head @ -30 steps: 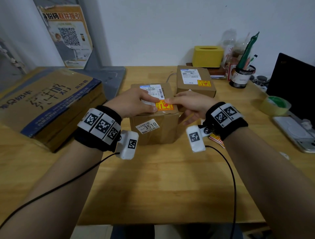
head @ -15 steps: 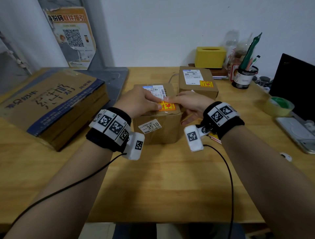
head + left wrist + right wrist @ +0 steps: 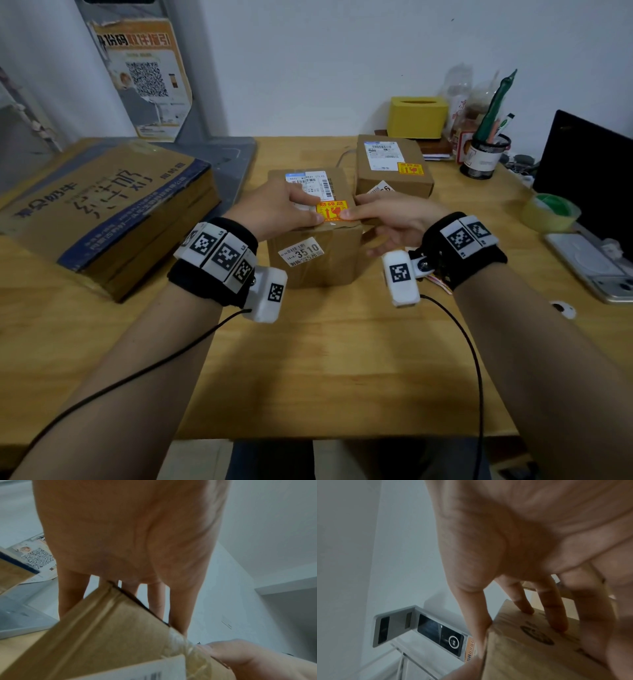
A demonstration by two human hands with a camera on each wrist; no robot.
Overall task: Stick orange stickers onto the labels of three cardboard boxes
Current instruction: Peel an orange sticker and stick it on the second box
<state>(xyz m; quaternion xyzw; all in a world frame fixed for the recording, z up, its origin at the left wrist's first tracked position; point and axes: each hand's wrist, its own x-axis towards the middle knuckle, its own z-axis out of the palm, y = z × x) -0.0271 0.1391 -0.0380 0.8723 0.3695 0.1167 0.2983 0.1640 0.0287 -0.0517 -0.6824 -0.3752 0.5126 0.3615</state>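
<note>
A: Pressing orange sticker (image 3: 331,210) w/ both thumbs, same as before; near cardboard box (image 3: 315,260) unmoved, mid-table.
B: Hands?
A: Left hand (image 3: 274,209) & right hand (image 3: 394,216) flat, fingers straight, gripping nothing.

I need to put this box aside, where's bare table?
Bare table lies between near box and the front edge. Also left of it, before the big carton. Crowded right: tape roll, phone, pen cup.
</note>
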